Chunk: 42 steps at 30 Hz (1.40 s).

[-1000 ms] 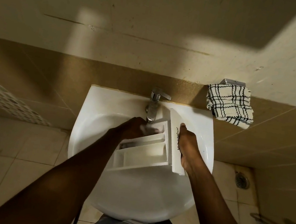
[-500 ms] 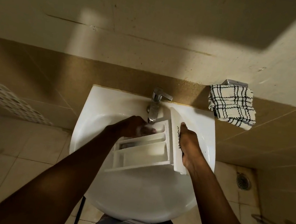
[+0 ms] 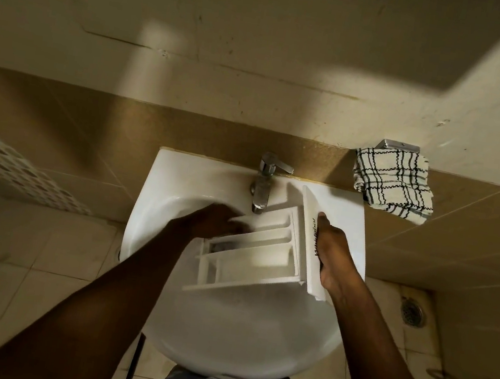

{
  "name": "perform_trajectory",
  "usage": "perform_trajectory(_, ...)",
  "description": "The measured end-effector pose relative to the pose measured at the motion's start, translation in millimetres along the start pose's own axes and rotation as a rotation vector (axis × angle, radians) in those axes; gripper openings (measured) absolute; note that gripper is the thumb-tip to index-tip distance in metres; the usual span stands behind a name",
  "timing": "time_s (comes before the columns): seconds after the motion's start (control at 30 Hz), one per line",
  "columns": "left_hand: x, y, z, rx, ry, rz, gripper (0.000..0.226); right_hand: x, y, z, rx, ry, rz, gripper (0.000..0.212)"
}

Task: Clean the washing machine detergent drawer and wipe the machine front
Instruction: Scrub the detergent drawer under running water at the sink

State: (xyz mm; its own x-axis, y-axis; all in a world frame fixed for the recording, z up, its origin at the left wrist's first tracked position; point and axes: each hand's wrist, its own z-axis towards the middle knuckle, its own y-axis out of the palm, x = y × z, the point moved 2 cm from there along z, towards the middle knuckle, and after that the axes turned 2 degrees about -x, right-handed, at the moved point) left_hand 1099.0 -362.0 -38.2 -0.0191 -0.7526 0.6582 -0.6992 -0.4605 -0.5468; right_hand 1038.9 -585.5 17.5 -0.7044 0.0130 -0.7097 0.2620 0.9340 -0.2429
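Both hands stay on the drawer (image 3: pixel 260 249) over the sink (image 3: pixel 177 191). Right hand (image 3: pixel 333 260) clasps its front panel; left hand (image 3: pixel 216 221) curls over the far back corner, just left of the tap (image 3: pixel 262 188). Since a second ago the left hand has slid off the spout side and the drawer tilts slightly more. Rinsing seems underway; no water stream is clearly visible. Cloth (image 3: pixel 394 181) hangs unused on the wall.

you have one detergent drawer (image 3: pixel 260 252), one sink (image 3: pixel 178 185), one tap (image 3: pixel 263 181), one checked cloth (image 3: pixel 394 181), one floor drain (image 3: pixel 412 314), and two hands in view.
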Motion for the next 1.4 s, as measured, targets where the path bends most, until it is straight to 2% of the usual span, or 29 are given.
perform_trajectory(0.1, 7, 1, 5, 0.065, 0.011, 0.036, 0.036, 2, 8, -3, -0.002, 0.019, 0.021, 0.050)
perform_trajectory(0.23, 20, 11, 10, 0.243, 0.021, -0.168, 0.045, -1, 25, -9, -0.032, 0.006, 0.018, 0.047)
perform_trajectory(0.33, 7, 12, 8, 0.207, -0.003, -0.164, 0.036, -1, 11, -7, -0.010, 0.013, 0.001, 0.048)
perform_trajectory(0.47, -8, 9, -2, 0.279, -0.016, -0.182, 0.044, 3, -10, 0, 0.026, 0.009, 0.015, 0.044)
perform_trajectory(0.53, -3, 10, -7, 0.444, 0.075, -0.232, 0.026, 3, -11, -1, 0.041, -0.004, 0.018, 0.043)
perform_trajectory(0.6, 9, 9, -15, 0.715, 0.203, -0.240, 0.006, 4, -10, -1, 0.058, -0.025, 0.010, 0.043)
perform_trajectory(0.67, 26, 4, -22, 0.948, 0.339, -0.147, 0.010, 4, -10, -4, 0.066, -0.044, 0.001, 0.044)
perform_trajectory(0.73, 47, -1, -21, 1.042, 0.455, -0.047, 0.016, 5, -10, -6, 0.070, -0.059, -0.005, 0.045)
perform_trajectory(0.87, 87, -11, -5, 0.993, 0.582, 0.205, 0.022, 5, -12, -9, 0.083, -0.065, 0.008, 0.047)
perform_trajectory(1.0, 97, -17, 14, 0.749, 0.628, 0.445, 0.031, 3, -15, -13, 0.101, -0.070, 0.013, 0.046)
perform_trajectory(1.2, 80, -28, -1, 0.694, 0.667, 0.538, 0.030, 0, -18, -22, 0.118, -0.093, -0.001, 0.049)
perform_trajectory(1.4, 84, -5, -18, 0.673, 0.658, 0.423, 0.020, -5, -11, -30, 0.105, -0.162, -0.015, 0.050)
